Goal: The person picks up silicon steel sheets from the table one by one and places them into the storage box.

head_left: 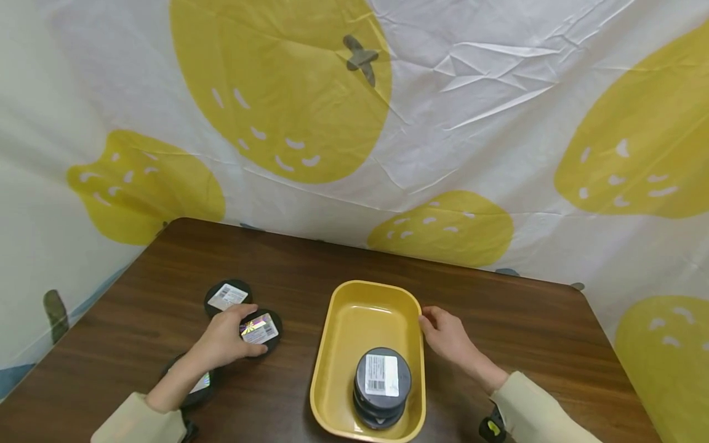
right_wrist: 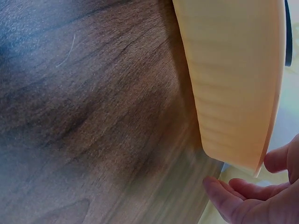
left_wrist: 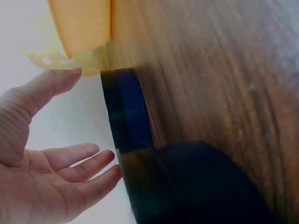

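Observation:
My left hand [head_left: 229,337] reaches over a flat round black container [head_left: 270,321], thumb near its lower edge and fingers spread toward its upper edge. The label on top has a shiny foil sticker. In the left wrist view, thumb and fingers [left_wrist: 77,170] stand well apart above the dark discs. Just behind lies another black container [head_left: 213,294] with a white label; a third [head_left: 200,394] is partly hidden under my left forearm. My right hand [head_left: 450,335] is at the right rim of a yellow tray [head_left: 327,344], its thumb [right_wrist: 278,158] right at the rim, fingers loosely bent outside.
Inside the tray's near half stands a stack of black round containers [head_left: 382,384], the top one with a white barcode label. Everything rests on a dark wooden table [head_left: 293,258]. A lemon-patterned cloth [head_left: 471,154] hangs behind the table's far edge.

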Demonstrator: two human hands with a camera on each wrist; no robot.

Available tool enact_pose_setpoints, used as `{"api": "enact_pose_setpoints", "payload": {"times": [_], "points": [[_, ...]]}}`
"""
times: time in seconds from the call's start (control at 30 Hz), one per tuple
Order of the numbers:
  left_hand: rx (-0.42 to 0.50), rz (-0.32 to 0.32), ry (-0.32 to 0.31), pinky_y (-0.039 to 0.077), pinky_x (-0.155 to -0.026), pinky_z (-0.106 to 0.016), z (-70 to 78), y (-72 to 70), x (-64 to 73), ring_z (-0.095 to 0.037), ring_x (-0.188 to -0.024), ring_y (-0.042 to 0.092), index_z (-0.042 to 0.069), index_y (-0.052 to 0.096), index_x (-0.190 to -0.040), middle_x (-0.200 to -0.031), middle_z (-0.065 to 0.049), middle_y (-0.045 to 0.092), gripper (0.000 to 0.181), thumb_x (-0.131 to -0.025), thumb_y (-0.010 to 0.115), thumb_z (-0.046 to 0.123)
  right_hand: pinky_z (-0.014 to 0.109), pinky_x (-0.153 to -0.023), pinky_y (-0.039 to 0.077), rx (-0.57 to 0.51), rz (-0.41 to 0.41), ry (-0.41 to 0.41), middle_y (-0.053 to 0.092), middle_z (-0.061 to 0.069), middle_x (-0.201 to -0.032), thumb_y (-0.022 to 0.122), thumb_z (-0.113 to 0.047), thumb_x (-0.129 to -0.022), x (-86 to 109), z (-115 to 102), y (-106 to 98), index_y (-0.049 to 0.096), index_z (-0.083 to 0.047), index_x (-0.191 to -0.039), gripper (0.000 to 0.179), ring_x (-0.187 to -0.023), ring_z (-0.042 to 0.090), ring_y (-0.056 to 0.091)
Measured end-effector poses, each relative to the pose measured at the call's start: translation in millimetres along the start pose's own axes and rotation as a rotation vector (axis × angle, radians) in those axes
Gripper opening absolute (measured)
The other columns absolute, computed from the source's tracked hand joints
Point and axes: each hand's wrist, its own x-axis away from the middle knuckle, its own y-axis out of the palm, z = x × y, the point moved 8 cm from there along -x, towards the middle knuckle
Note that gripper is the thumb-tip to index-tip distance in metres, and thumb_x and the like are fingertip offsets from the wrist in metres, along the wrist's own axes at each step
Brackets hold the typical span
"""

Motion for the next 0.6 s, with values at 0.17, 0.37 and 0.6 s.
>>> {"api": "enact_pose_setpoints", "payload": {"times": [0.17, 0.37, 0.6], "points": [[-0.029, 0.015, 0.034, 0.04, -0.092, -0.055, 3.6, 3.4, -0.6, -0.046, -0.109, 0.051, -0.017, 0.055, -0.114, -0.114, -0.031, 0.057, 0.073, -0.054, 0.085, 0.013, 0.044, -0.08, 0.05, -0.013, -0.004, 0.006, 0.065, 0.017, -0.098, 0.053, -0.008, -0.092, -0.9, 0.8, 1.7, 0.06, 0.01, -0.109, 0.026, -0.09, 0.029, 0.06], [-0.061, 0.041, 0.056, 0.042, -0.091, -0.053, 4.6, 5.6, -2.3, -0.046, -0.106, 0.053, -0.018, 0.056, -0.11, -0.111, -0.031, 0.058, 0.071, -0.051, 0.086, 0.01, 0.043, -0.078, 0.05, -0.042, -0.047, 0.031, 0.065, 0.015, -0.094, 0.05, -0.008, -0.094, -0.8, 1.4, 4.5, 0.06, 0.011, -0.109, 0.027, -0.086, 0.026, 0.059], [-0.072, 0.035, 0.045, 0.041, -0.091, -0.053, 5.9, 6.1, -2.6, -0.046, -0.106, 0.052, -0.018, 0.056, -0.11, -0.112, -0.031, 0.057, 0.072, -0.051, 0.085, 0.009, 0.038, -0.073, 0.049, -0.098, -0.061, 0.084, 0.064, 0.011, -0.088, 0.048, -0.01, -0.095, -0.4, 6.6, 7.1, 0.061, 0.011, -0.108, 0.028, -0.08, 0.022, 0.057]]}}
